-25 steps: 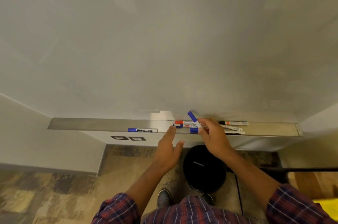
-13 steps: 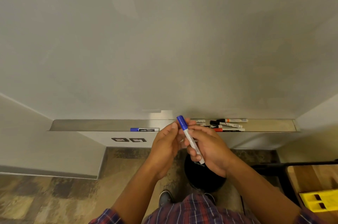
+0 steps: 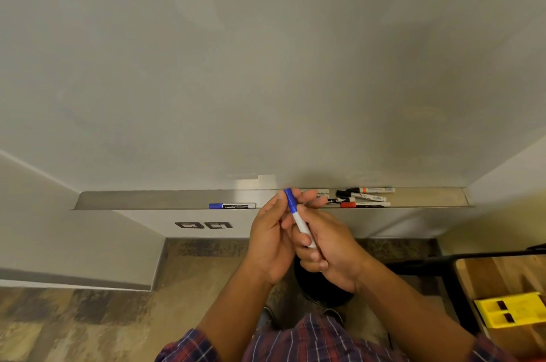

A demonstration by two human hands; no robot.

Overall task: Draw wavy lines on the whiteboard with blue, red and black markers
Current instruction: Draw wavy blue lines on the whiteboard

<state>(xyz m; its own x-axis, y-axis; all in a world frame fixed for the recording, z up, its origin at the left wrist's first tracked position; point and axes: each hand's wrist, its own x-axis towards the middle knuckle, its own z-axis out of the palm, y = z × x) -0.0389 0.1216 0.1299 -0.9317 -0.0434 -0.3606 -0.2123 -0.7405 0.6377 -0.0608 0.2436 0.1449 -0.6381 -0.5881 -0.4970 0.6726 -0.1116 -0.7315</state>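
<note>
Head view, lower centre: the right hand (image 3: 331, 255) curls its fingers (image 3: 305, 243) round the white barrel of the blue marker (image 3: 299, 221), bracing it, while the left hand (image 3: 270, 240) pinches the blue cap (image 3: 290, 199), likely to pull it off. Above, the whiteboard (image 3: 266, 66) is bare. A red marker (image 3: 365, 204) and a black marker (image 3: 360, 195) lie in the tray (image 3: 147, 199), just right of the hands.
</note>
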